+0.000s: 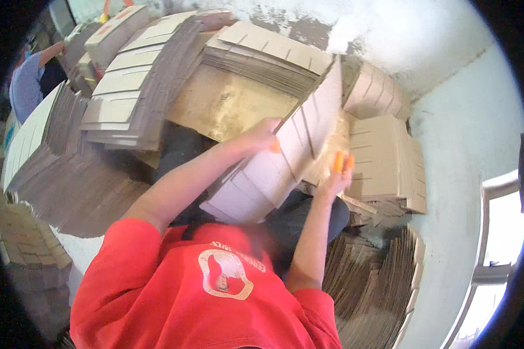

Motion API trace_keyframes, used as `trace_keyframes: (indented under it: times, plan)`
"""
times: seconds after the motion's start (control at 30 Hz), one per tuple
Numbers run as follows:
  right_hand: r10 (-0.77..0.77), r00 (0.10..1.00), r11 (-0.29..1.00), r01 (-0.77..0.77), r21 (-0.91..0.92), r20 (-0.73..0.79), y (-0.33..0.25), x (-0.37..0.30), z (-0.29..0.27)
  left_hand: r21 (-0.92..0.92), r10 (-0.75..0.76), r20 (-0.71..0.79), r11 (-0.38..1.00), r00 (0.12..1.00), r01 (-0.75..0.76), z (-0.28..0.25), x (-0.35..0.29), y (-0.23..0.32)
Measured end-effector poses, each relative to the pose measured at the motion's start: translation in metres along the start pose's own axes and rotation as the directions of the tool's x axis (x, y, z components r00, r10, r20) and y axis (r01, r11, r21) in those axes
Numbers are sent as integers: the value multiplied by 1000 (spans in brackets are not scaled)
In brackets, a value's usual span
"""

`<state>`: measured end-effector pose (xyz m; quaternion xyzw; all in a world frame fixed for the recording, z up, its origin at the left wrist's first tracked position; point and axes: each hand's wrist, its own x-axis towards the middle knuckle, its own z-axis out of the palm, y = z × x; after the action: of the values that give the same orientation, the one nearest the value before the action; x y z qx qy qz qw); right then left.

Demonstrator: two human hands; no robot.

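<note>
My left hand (265,136) is closed on the left edge of slotted cardboard sheets (259,180), with an orange covering on a finger. The sheets stand tilted over my lap, running from near my waist up toward the wall, with slits cut across their pale face. To the right of them, my right hand (339,174) is raised with bent fingers slightly apart, orange coverings on its fingertips. It is a little blurred, and nothing shows in its grasp. Ahead of both hands lies a worn tan board (233,99).
Stacks of slotted cardboard stand around me: a tall stack (128,75) at left, a far stack (273,49), and a right-hand stack (381,154). More cardboard sheets (372,285) stand on edge at lower right. Another person's sleeve (26,90) shows far left. A wall (454,145) bounds the right.
</note>
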<state>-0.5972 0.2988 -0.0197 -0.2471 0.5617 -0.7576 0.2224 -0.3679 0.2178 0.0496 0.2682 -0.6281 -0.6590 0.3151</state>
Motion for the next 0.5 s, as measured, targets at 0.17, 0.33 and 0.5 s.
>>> trace_keyframes:
  times: [0.17,0.33,0.5]
  plan:
    - [361,922,865,-387,320,141,-10,6,-3,-20,-74,112,997,991,77,2,-14,47]
    - [351,936,874,-316,369,-29,-40,-15,36,152,132,109,977,985,-148,-28,-46,56]
    - [145,979,876,-195,441,144,-73,-23,37,345,91,-92,937,992,-54,1,-43,85]
